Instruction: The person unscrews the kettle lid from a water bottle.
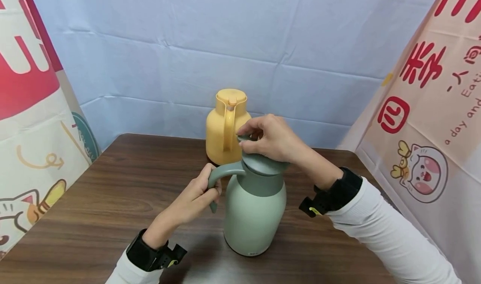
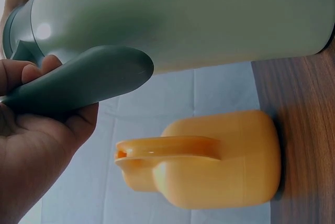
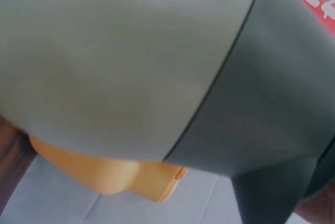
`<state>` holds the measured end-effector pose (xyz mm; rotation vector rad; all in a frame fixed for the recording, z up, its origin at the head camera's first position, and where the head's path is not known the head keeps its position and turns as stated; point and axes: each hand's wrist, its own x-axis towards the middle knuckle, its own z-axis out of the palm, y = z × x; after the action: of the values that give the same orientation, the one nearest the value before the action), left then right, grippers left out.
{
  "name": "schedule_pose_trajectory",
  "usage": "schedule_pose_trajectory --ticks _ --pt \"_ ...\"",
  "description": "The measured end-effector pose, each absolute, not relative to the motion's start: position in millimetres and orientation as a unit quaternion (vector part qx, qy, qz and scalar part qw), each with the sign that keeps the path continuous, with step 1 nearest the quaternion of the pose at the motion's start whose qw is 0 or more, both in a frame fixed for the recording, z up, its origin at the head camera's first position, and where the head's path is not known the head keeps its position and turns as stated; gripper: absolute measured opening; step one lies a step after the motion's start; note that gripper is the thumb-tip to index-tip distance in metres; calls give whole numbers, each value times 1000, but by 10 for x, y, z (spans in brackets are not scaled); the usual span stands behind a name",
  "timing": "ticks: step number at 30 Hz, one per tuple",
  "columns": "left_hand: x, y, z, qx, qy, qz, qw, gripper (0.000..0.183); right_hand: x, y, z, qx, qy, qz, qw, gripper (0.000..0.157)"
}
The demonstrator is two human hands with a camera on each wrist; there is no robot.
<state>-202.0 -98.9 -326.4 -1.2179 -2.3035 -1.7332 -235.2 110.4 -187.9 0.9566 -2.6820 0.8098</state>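
**Green jug held at handle and lid**

The green jug was stood base down on a brown wood-grained table, near the middle of the head view. Its handle was gripped by the left hand, whose fingers were seen curled round the dark green grip in the left wrist view. By the right hand, reached over from the other side, the knob on top of the lid was pinched between thumb and fingers. The lid was positioned at the mouth, above the dark green collar; whether it was fully seated could not be told. In the right wrist view most of the right hand was hidden, and the frame was largely filled by the jug's body and collar.

A yellow jug was placed upright behind the green one, partly covered by it and by the right hand, with its own handle turned toward the head camera. Both wrists were wrapped in black bands, with white sleeves worn below them. The table was backed by a creased pale blue cloth and flanked by printed banners with red and cartoon designs.
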Motion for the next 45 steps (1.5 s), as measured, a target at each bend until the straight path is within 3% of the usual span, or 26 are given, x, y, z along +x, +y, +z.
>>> schedule_pose_trajectory --ticks 24,45 --pt "-2026 -1002 -3256 -380 -740 -555 -2 11 -2092 1176 -2023 524 -787 291 149 17" --pt "-2013 -1007 -3255 -378 -739 -558 0 11 -2003 1441 -2072 616 -694 354 116 21"
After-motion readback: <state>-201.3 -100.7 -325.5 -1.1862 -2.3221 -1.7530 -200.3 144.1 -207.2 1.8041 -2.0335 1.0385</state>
